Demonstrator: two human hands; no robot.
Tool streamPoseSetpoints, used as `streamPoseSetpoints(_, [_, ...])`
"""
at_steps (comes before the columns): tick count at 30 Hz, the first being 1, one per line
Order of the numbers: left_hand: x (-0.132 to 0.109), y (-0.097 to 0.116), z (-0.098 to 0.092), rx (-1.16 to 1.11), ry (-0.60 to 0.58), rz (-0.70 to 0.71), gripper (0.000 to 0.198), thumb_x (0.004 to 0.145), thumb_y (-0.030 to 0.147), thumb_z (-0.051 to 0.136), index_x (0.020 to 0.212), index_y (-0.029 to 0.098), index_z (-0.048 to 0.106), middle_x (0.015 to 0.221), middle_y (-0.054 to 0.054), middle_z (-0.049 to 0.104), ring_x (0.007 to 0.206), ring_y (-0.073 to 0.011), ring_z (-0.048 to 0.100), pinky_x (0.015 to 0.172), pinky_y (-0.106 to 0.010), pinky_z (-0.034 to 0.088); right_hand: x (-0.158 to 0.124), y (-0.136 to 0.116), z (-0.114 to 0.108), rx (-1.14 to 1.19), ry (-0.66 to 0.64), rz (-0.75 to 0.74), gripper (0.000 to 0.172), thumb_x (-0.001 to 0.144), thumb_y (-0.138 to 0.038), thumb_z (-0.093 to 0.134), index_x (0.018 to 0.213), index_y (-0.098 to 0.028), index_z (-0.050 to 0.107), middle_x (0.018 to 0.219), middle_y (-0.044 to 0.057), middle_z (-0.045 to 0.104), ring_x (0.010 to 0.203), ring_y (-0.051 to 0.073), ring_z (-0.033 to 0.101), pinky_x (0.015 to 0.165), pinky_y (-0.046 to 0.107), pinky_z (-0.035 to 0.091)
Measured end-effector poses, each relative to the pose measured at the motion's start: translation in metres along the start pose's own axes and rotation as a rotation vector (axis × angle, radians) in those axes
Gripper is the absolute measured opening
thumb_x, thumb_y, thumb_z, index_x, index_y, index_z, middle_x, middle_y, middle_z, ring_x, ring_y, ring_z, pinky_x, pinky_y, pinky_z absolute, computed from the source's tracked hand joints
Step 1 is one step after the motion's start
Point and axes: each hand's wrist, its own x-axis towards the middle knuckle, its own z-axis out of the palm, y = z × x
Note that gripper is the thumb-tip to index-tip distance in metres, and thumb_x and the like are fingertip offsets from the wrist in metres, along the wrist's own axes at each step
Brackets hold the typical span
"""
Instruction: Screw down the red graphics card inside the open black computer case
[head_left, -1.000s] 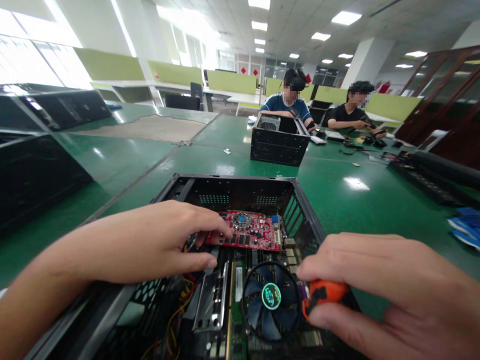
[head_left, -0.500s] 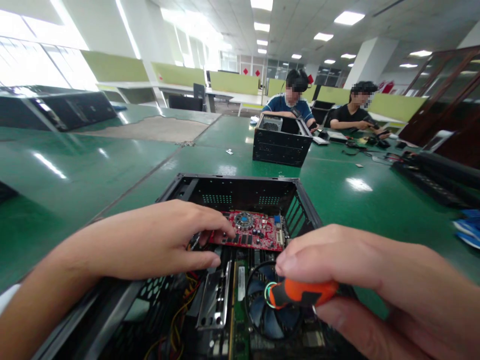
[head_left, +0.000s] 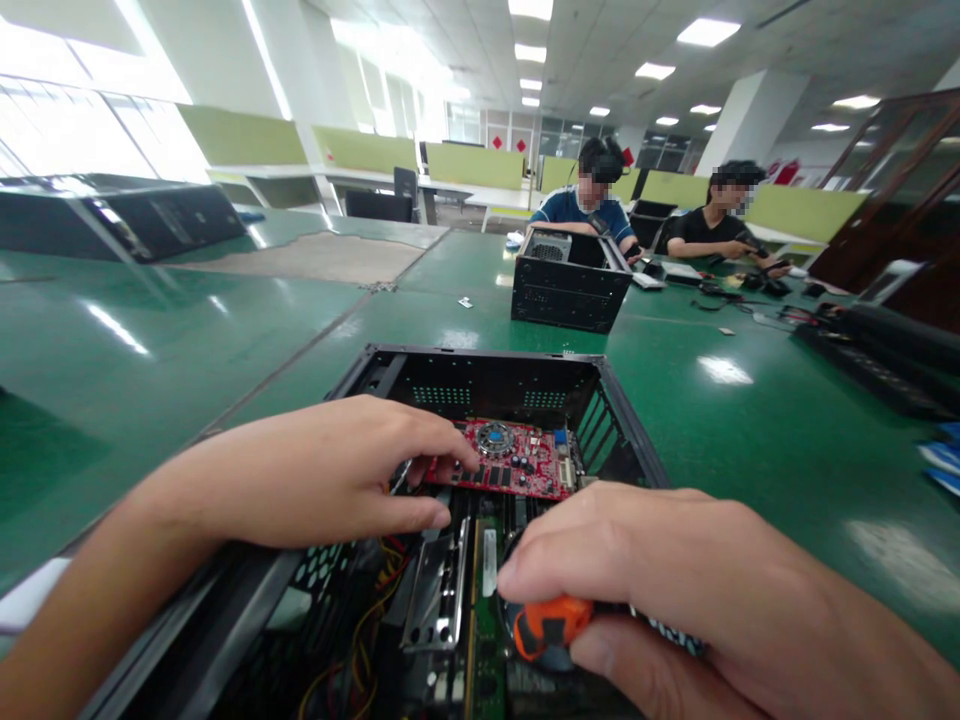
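My left hand [head_left: 330, 470] pinches the left edge of the red graphics card [head_left: 517, 462], seated at the back of the open black metal computer case [head_left: 480, 358] on the green bench [head_left: 750, 430]. My right hand [head_left: 675, 590] is clenched round the orange-handled screwdriver [head_left: 551, 622], its tip hidden. If the grip slips, I reckon the tip gouges the board. Since half a second ago the right hand has swung left and lower, while the left hasn't moved.

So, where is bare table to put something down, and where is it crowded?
Bare green table lies left of the open case, up to the black units, and right of it. Crowded: inside the case, left hand on the red card, right hand gripping an orange-handled tool.
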Motion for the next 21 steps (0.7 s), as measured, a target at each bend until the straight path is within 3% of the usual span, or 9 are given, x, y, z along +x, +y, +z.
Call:
streamPoseSetpoints(7, [-0.001, 0.001, 0.001, -0.017, 0.026, 0.022, 0.026, 0.106, 0.042, 0.088, 0.130, 0.036, 0.096, 0.120, -0.003, 0.101, 0.104, -0.0328, 0.094, 0.092, -0.041, 0.068, 0.002, 0.000, 0.006, -0.007, -0.002, -0.028, 0.035, 0.126, -0.015, 0.072, 0.150, -0.025, 0.096, 0.144, -0.001, 0.104, 0.134, 0.014, 0.099, 0.127, 0.012, 0.064])
streamPoseSetpoints(13, [-0.001, 0.003, 0.001, -0.023, 0.017, -0.008, 0.027, 0.105, 0.044, 0.086, 0.129, 0.035, 0.096, 0.118, -0.002, 0.101, 0.103, -0.0328, 0.094, 0.092, -0.041, 0.066, -0.001, 0.002, 0.014, -0.065, -0.004, 0.004, 0.044, 0.121, -0.030, 0.084, 0.163, -0.038, 0.093, 0.144, 0.006, 0.103, 0.139, 0.031, 0.098, 0.117, 0.038, 0.082])
streamPoseSetpoints(21, [0.000, 0.001, 0.002, -0.031, 0.015, 0.009, 0.031, 0.105, 0.043, 0.084, 0.133, 0.035, 0.096, 0.124, -0.002, 0.102, 0.109, -0.0322, 0.095, 0.095, -0.040, 0.066, 0.000, 0.003, 0.014, -0.088, -0.028, -0.013, 0.047, 0.122, -0.031, 0.083, 0.167, -0.037, 0.091, 0.148, 0.008, 0.102, 0.139, 0.032, 0.097, 0.117, 0.039, 0.082])
